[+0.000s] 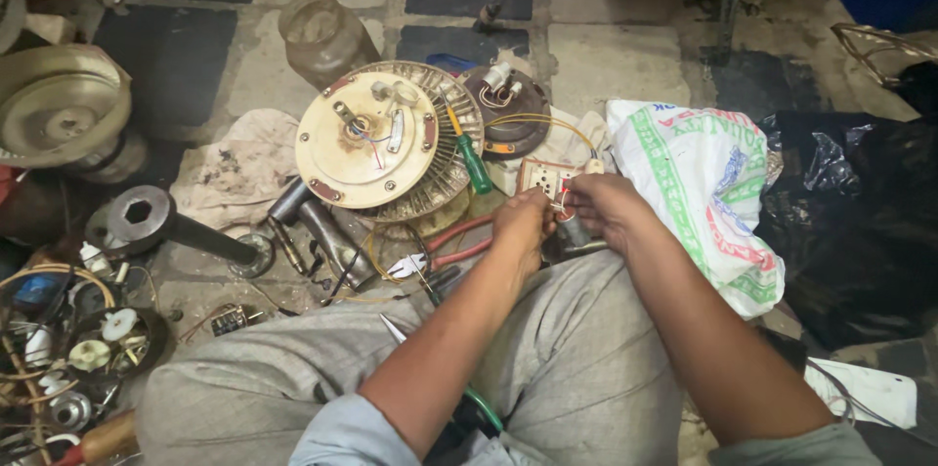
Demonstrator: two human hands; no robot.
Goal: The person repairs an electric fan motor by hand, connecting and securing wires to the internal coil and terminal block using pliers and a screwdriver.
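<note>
Left hand [523,222] and right hand [601,204] pinch wires [561,200] at switch board [543,176].

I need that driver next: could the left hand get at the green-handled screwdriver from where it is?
Probably yes: the green-handled screwdriver lies uncovered on the motor housing, just beyond the left hand.

- I see a round cream motor housing [366,142] with a finned rim lying on the tiled floor [606,56].
- A green-handled screwdriver [471,158] rests across its right edge.
- A dusty glass jar [322,34] stands just behind it.
- A dark round part [508,106] with wires sits beside the housing.
- Red-handled pliers [451,243] lie in front of the housing.
- A printed white sack [705,194] lies at right, against black plastic [850,212].
- A stained cloth [239,168] lies at left, near a heavy socket wrench [161,222].
</note>
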